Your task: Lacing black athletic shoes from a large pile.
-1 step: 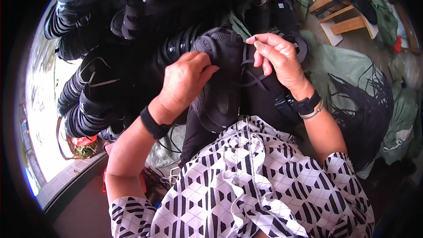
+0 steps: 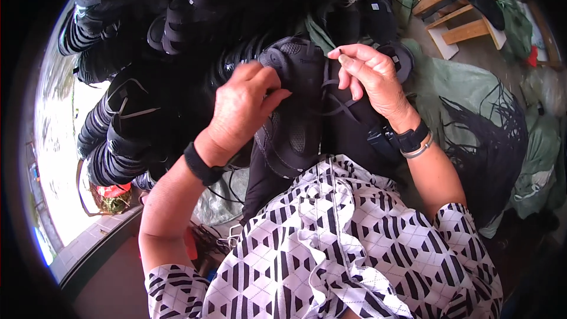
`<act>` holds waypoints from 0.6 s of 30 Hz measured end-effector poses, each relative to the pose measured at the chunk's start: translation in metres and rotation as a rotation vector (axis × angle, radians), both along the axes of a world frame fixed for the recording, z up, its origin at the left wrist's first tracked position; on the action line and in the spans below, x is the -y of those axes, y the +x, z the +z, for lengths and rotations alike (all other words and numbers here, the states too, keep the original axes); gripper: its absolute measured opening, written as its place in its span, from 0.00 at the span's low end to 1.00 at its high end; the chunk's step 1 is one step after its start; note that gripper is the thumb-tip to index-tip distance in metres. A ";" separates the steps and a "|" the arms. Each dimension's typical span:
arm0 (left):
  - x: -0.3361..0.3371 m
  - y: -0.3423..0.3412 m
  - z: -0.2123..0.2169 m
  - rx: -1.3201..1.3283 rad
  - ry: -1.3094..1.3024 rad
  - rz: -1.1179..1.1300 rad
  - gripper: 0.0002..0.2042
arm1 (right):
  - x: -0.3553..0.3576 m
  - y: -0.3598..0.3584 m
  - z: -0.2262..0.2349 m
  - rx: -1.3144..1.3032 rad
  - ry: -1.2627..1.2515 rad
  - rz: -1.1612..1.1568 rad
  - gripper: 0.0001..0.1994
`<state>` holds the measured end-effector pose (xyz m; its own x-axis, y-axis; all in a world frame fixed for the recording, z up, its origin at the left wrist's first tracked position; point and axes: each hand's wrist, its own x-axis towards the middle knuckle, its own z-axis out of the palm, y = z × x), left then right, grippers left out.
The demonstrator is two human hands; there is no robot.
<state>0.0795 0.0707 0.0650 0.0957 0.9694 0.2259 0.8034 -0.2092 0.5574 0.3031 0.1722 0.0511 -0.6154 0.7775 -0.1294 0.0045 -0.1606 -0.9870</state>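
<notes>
Head view: a dark shoe (image 2: 298, 142) lies along the dark-trousered lap (image 2: 257, 186), long axis running outward from its waist edge; toe direction unclear. The left hand (image 2: 242, 103) curls over it, grip hidden; the right hand (image 2: 375, 80) pinches a dark lace tip (image 2: 339, 52). Around: heaped shoes (image 2: 112, 156), green sheeting (image 2: 449, 80), wooden furniture (image 2: 466, 34).

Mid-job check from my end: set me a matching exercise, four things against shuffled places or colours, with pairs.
1. Dark shoe
2. Left hand
3. Right hand
4. Shirt

A. Right of the shoe
B. White with black shapes
C. On the person's lap
D. At the shoe's left side

Pairs: 1-C, 2-D, 3-A, 4-B
</notes>
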 end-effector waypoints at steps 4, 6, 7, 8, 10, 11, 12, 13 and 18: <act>-0.022 -0.014 0.021 -0.262 0.184 -0.369 0.23 | 0.000 0.000 0.000 0.039 0.039 0.008 0.11; -0.037 -0.024 0.034 -0.304 0.007 -0.488 0.22 | -0.002 -0.002 0.002 0.077 0.048 0.048 0.14; -0.041 -0.022 0.039 -0.372 0.035 -0.527 0.16 | -0.001 -0.002 0.003 0.092 0.055 0.050 0.14; -0.045 -0.021 0.039 -0.369 0.039 -0.541 0.16 | 0.000 -0.002 0.004 0.096 0.055 0.035 0.14; -0.052 -0.019 0.037 -0.545 0.018 -0.701 0.13 | 0.003 -0.002 0.003 0.069 0.050 0.003 0.13; -0.058 -0.020 0.036 -0.527 0.047 -0.747 0.12 | 0.003 -0.002 -0.002 0.010 0.041 -0.035 0.11; -0.060 -0.019 0.035 -0.526 0.053 -0.758 0.12 | 0.003 0.000 -0.004 0.011 0.043 -0.046 0.11; -0.059 -0.017 0.034 -0.555 -0.039 -0.726 0.11 | 0.003 0.000 -0.005 0.012 0.047 -0.052 0.11; -0.050 0.001 0.030 -0.595 -0.295 -0.540 0.08 | 0.004 -0.001 -0.006 0.021 0.067 -0.038 0.10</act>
<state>0.0806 0.1212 0.0953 0.5839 0.7682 -0.2625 0.8116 -0.5602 0.1657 0.3017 0.1683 0.0455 -0.5831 0.8075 -0.0890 0.0207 -0.0947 -0.9953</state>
